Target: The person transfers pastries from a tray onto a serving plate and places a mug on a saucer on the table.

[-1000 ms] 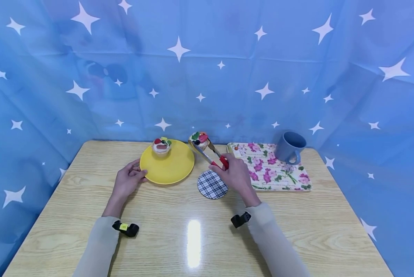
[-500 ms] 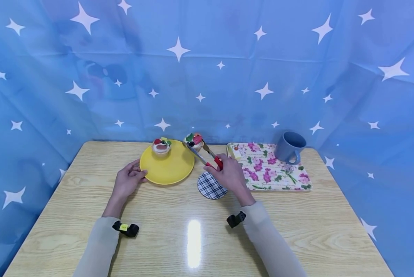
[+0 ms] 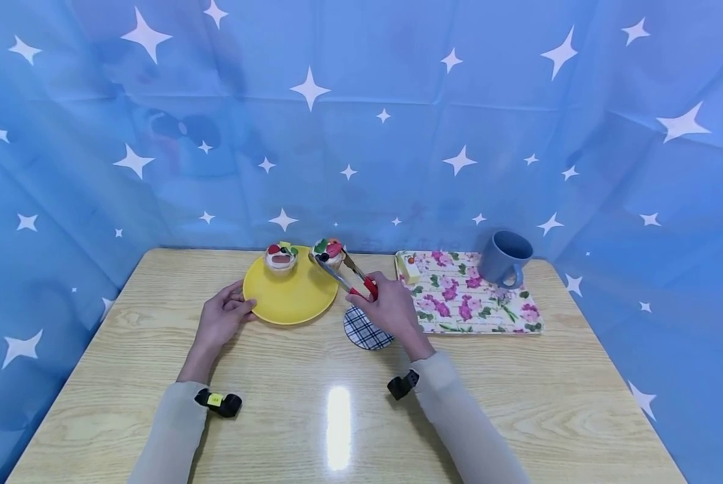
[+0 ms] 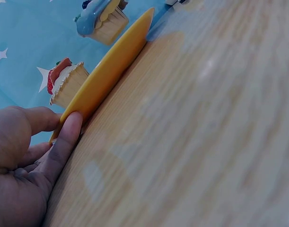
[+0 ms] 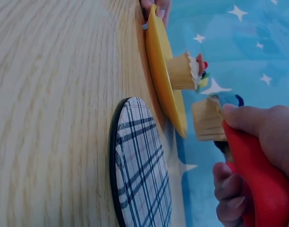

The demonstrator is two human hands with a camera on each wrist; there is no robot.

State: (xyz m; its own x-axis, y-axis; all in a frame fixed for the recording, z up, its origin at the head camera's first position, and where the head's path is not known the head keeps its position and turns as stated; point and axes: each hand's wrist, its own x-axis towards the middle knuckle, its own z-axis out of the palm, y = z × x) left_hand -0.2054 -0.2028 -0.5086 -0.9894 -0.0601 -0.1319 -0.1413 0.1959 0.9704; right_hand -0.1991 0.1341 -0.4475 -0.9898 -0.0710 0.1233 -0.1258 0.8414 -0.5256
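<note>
My left hand (image 3: 223, 313) pinches the left rim of a yellow plate (image 3: 288, 299), thumb and fingers on either side of the edge in the left wrist view. A fruit-topped cupcake (image 3: 280, 258) stands on the plate's upper left part. My right hand (image 3: 390, 306) grips red-handled metal tongs (image 3: 361, 279). Between the tongs' arms is a second cupcake (image 3: 329, 251) with red and green topping, held over the plate's right side. The right wrist view shows this cupcake's base (image 5: 206, 120) apart from the plate.
Beneath my right hand lies a round checked coaster (image 3: 364, 328). To the right, a floral tray (image 3: 458, 306) bears a small cake slice (image 3: 408, 267) and a blue-grey mug (image 3: 505, 259). A star-patterned curtain (image 3: 361, 134) hangs behind the wooden table (image 3: 276, 403).
My right hand has moved left with the tongs and the cupcake, from beside the plate to over its right side. The left hand and the plate have stayed in place.
</note>
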